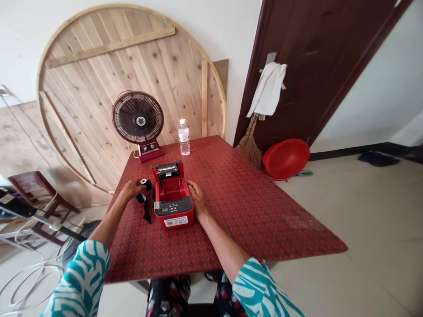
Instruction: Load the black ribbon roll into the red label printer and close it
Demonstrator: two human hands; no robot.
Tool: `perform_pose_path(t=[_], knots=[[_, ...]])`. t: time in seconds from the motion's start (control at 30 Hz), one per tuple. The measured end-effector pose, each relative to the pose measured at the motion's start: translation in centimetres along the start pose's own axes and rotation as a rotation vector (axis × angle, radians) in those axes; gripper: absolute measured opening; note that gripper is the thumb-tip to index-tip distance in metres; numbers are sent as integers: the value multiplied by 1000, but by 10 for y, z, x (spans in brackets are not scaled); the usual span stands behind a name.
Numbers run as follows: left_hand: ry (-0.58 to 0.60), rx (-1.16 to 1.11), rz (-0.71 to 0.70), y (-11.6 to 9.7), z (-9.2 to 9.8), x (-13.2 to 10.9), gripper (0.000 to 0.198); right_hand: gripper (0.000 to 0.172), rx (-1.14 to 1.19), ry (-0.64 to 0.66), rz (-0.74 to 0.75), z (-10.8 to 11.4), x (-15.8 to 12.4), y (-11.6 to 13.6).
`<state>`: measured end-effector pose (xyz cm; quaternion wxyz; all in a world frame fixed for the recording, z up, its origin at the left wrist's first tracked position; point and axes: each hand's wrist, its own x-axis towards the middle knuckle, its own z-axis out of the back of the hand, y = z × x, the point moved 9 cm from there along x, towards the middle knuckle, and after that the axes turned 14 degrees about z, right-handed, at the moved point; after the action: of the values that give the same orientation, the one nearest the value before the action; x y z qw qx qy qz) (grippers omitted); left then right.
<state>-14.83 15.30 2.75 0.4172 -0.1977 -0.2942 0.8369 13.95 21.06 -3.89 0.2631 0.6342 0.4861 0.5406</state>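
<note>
Head view, left to right: a dark wooden chair [44,185] stands by the wall, next to a big round plank panel [132,70] that leans there. From a teal-and-white sleeve [79,273], the left hand [131,190] reaches over the red patterned table [251,211], fingers closed on a black ribbon roll [148,185] with a white core; a loose dark strip trails down from it. Beyond the hand, a maroon tabletop fan [138,119] sits at the far left corner of the table. Just beside the roll is a red label printer [174,211], set flat on the table with its lid raised, the red inner bay exposed and a white printed sticker on its front. Behind it stands a clear, white-capped water bottle [184,138]. The right hand [199,200] lies along the printer's right wall, touching it with fingers gently bent; whether it actually grips, I cannot tell. Farther right come a straw broom [249,145], a white towel [267,90] hanging at the dark red door [317,57], and a red plastic basin [288,157] on the floor.
</note>
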Motion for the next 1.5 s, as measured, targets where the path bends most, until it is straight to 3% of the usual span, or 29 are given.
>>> perform_pose_path(t=[0.1, 0.17, 0.37, 0.47, 0.57, 0.73, 1.0, 1.1, 1.23, 1.4, 1.5], knots=[[31, 17, -12, -7, -6, 2, 11, 33, -11, 9, 10, -1, 1, 1], [37, -25, -24, -8, -2, -3, 17, 32, -13, 11, 22, -1, 1, 2], [11, -616, -216, -13, 55, -42, 40, 32, -17, 2, 34, -1, 3, 1], [86, -661, -296, -31, 68, -70, 44, 32, -16, -2, 36, -1, 3, 0], [227, -384, -340, -64, 45, -97, 47, 32, -17, -2, 44, -1, 4, -1], [258, 78, -511, -119, -10, -120, 41, 31, -11, 2, 63, -3, 5, 0], [335, 531, -472, -135, -75, -94, 25, 31, -47, 11, 86, -6, 5, 7], [403, 569, -476, -134, -91, -88, 18, 30, -54, 9, 89, -5, 6, 7], [522, 389, -489, -130, -93, -92, 17, 30, -61, 11, 86, -5, 6, 9], [284, 154, -500, -119, -52, -113, 29, 30, -42, 17, 65, -4, 3, 8], [189, 67, -584, -110, -39, -139, 29, 35, 20, -11, -3, -2, 6, 0]])
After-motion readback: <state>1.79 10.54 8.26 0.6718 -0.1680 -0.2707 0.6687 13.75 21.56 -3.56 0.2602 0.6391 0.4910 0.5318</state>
